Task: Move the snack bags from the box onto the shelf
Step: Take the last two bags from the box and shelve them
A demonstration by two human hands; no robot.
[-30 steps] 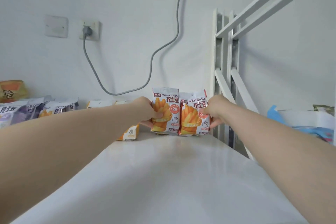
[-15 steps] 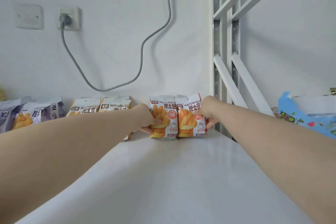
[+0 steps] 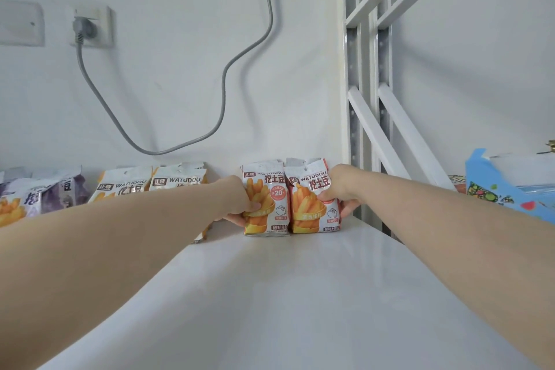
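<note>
Placement — left hand (image 3: 237,198) pinches one orange-and-white foil snack bag (image 3: 276,213), right hand (image 3: 339,186) its twin (image 3: 306,213), upright far along the white shelf (image 3: 270,294). Next, we judge: release gently.

orange-and-white snack bags (image 3: 265,201), white shelf (image 3: 285,294), grey cable (image 3: 222,93), blue box (image 3: 492,189)
</note>
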